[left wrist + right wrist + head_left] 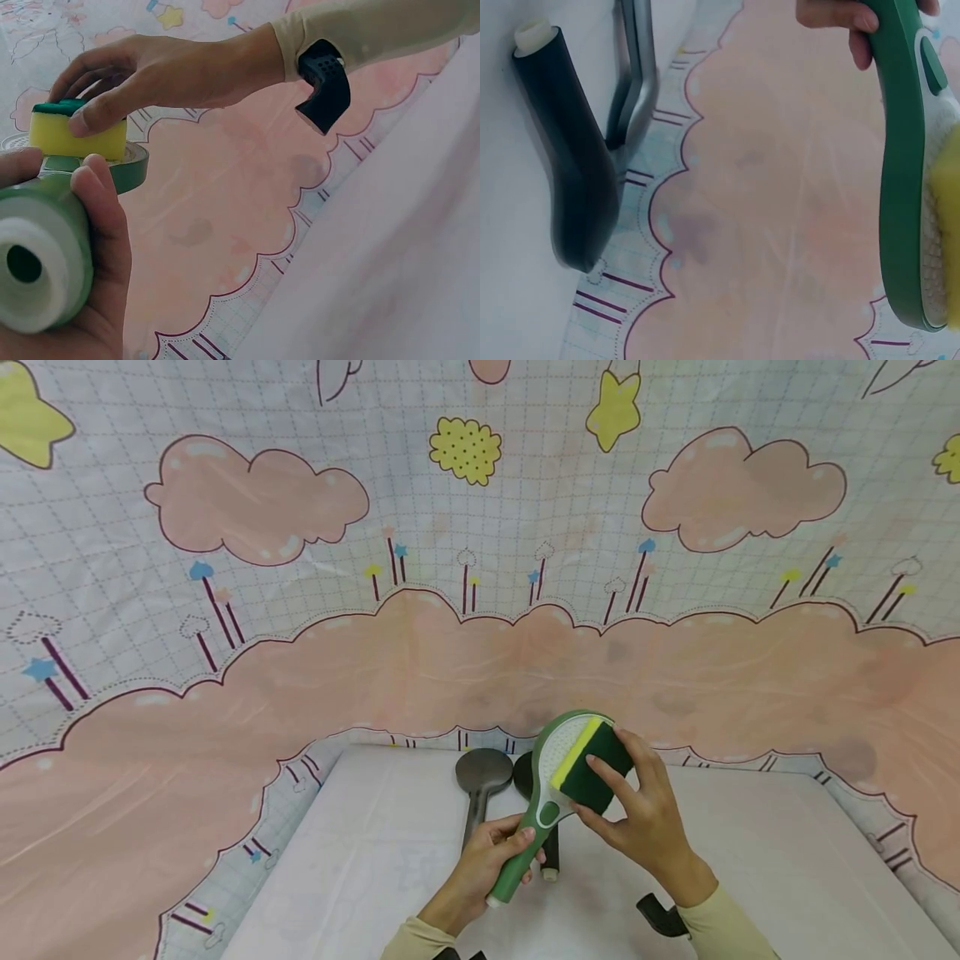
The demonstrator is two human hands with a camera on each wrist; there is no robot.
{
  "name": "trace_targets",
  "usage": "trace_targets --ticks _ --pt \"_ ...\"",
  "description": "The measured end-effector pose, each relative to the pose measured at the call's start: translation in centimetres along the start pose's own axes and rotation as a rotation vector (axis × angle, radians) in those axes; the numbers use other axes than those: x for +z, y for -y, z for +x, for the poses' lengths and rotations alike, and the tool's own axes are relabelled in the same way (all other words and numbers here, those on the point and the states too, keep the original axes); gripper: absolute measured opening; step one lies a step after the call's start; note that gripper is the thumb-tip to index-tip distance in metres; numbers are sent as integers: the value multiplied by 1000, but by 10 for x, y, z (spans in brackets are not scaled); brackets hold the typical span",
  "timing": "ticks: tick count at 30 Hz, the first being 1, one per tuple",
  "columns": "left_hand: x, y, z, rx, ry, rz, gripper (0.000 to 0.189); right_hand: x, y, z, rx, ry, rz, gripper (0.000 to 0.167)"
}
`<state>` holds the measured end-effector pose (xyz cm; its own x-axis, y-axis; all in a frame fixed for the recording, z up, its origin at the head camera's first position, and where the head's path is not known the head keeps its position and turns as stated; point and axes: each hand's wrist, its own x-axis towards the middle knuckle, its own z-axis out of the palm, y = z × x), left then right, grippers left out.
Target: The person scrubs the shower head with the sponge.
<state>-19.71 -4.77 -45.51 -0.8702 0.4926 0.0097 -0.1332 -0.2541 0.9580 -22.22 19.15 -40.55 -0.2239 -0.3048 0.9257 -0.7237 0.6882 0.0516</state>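
Note:
My left hand [487,860] grips the handle of a green shower head [517,868], its round white spray face [557,747] turned up toward the head camera. In my right hand [648,810] is a sponge [600,768] with a dark green scouring side and a yellow foam side, pinched between thumb and fingers. The yellow foam [79,137] lies against the spray face in the left wrist view. At the handle's end, a white threaded-looking collar [28,300] surrounds a dark hole. Seen from the right wrist, the green head [904,225] stands edge-on beside the yellow foam.
On the white table [360,843] lie a grey shower head [483,772] and a black one [577,150], partly behind the green one. A patterned cloth with pink clouds [258,506] rises behind and around the table. A black strap [662,914] circles the right wrist.

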Motion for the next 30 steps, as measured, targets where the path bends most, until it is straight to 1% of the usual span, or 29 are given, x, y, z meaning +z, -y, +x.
trace_targets --ticks 7,13,19,30 --pt "1 2 0 -2 13 16 47 0 -2 4 30 -35 1 57" --pt "0 4 2 -7 13 26 47 4 2 4 25 -22 12 58" --pt "1 5 3 -13 22 39 52 8 8 5 0 -5 42 56" --pt "1 6 5 -12 12 30 53 11 12 0 -28 33 70 53"
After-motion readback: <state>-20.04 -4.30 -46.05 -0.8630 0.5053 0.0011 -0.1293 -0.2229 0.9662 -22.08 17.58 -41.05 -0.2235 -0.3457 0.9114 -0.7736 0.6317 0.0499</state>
